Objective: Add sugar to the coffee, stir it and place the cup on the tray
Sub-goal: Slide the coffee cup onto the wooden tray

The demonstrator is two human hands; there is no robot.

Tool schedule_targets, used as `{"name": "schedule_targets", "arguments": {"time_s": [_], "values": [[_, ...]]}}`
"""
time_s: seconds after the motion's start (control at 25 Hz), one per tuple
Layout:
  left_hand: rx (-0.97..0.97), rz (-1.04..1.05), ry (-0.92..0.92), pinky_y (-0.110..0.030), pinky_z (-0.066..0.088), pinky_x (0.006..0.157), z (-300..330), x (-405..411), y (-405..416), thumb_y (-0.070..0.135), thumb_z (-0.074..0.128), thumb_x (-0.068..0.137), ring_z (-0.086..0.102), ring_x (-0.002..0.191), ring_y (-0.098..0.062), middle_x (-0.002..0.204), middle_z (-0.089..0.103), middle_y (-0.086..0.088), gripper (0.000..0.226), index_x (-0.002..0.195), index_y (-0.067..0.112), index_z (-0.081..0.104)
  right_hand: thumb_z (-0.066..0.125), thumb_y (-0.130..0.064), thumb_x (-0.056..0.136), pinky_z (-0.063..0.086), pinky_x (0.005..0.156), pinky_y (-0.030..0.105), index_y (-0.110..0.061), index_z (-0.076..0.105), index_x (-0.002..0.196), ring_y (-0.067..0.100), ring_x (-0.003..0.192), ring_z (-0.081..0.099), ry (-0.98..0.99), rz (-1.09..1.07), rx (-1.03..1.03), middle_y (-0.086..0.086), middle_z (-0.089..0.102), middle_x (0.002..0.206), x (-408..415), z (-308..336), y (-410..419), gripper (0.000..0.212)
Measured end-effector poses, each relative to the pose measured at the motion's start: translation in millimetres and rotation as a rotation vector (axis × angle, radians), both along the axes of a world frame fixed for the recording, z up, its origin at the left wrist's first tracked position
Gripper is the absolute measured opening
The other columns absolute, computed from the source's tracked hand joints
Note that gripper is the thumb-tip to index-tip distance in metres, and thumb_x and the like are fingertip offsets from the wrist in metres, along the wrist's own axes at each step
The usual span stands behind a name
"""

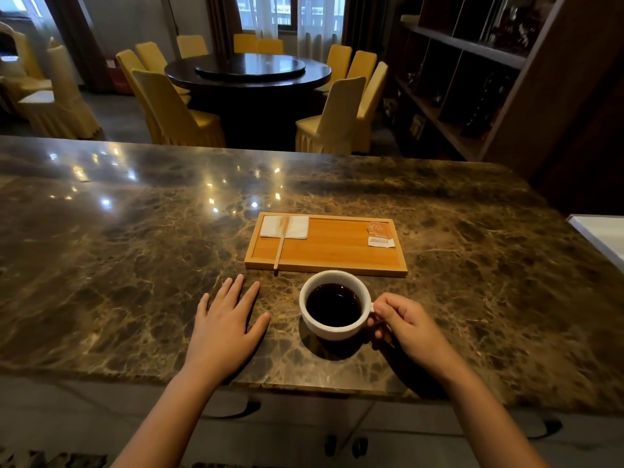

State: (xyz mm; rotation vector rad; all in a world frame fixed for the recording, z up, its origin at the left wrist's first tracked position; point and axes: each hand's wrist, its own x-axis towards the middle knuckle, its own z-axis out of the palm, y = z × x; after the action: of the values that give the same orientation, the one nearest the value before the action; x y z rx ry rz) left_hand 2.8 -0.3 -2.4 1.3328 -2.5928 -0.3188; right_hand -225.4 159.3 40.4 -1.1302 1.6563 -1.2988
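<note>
A white cup [332, 327] full of dark coffee stands on the marble counter, just in front of a wooden tray [334, 251]. My right hand [403, 324] pinches the cup's handle on its right side. My left hand [224, 320] lies flat on the counter, fingers spread, left of the cup and apart from it. On the tray, an orange-and-white sugar packet [380, 234] lies at the far right. A wooden stirrer [281, 244] rests across a white napkin [284, 227] at the far left, its near end poking over the tray's front rim.
The brown marble counter [135, 248] stretches wide to the left and back. A white object [601, 236] sits at the counter's right edge. Beyond it are a round dark table [248, 70] with yellow chairs and a dark shelf unit [472, 79] on the right.
</note>
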Motion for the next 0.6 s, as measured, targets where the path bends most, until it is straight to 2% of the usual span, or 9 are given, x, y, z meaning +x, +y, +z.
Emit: {"name": "schedule_targets", "arguments": {"time_s": [0.08, 0.24, 0.32, 0.48, 0.6], "values": [[0.001, 0.0, 0.012, -0.046, 0.0, 0.115, 0.0, -0.1, -0.4, 0.068, 0.007, 0.073, 0.0, 0.141, -0.013, 0.155, 0.009, 0.0, 0.078, 0.143, 0.033, 0.015, 0.043, -0.013, 0.095, 0.049, 0.059, 0.035, -0.008, 0.061, 0.077, 0.01, 0.058, 0.055, 0.001, -0.005, -0.016, -0.006, 0.062, 0.062, -3.4, 10.1, -5.0, 0.026], [-0.003, 0.002, 0.016, -0.046, 0.001, 0.115, -1.2, 0.1, -1.6, 0.068, 0.007, 0.074, 0.0, 0.141, -0.013, 0.155, 0.009, 0.0, 0.078, 0.143, 0.033, 0.015, 0.04, -0.013, 0.096, 0.043, 0.053, 0.019, -0.007, 0.06, 0.08, 0.006, 0.056, 0.054, 0.04, -0.041, -0.079, -0.001, 0.06, 0.07, -15.6, 32.8, -24.8, 0.027], [-0.004, 0.002, 0.015, -0.045, 0.0, 0.115, -1.4, 0.1, -0.9, 0.068, 0.007, 0.074, 0.0, 0.141, -0.013, 0.155, 0.009, 0.0, 0.077, 0.143, 0.034, 0.015, 0.04, -0.015, 0.096, 0.043, 0.05, 0.015, -0.005, 0.06, 0.083, 0.004, 0.054, 0.053, 0.032, -0.092, -0.088, 0.001, 0.058, 0.07, -23.7, 39.3, -38.5, 0.026], [-0.001, 0.005, 0.017, -0.045, 0.0, 0.115, -0.7, -0.2, -0.3, 0.068, 0.006, 0.073, 0.0, 0.141, -0.013, 0.155, 0.008, 0.001, 0.077, 0.143, 0.034, 0.014, 0.037, -0.017, 0.098, 0.042, 0.048, 0.012, -0.015, 0.057, 0.077, 0.005, 0.054, 0.051, 0.09, -0.168, -0.064, 0.0, 0.058, 0.071, -38.4, 39.7, -67.2, 0.029], [-0.005, 0.01, 0.009, -0.044, 0.0, 0.115, -0.6, 0.1, -0.1, 0.068, 0.006, 0.074, -0.001, 0.141, -0.012, 0.155, 0.008, 0.001, 0.077, 0.143, 0.034, 0.013, 0.036, -0.015, 0.098, 0.04, 0.046, 0.01, -0.013, 0.056, 0.076, 0.003, 0.051, 0.05, 0.088, -0.197, -0.049, 0.0, 0.058, 0.07, -46.3, 31.5, -81.5, 0.03]]}}
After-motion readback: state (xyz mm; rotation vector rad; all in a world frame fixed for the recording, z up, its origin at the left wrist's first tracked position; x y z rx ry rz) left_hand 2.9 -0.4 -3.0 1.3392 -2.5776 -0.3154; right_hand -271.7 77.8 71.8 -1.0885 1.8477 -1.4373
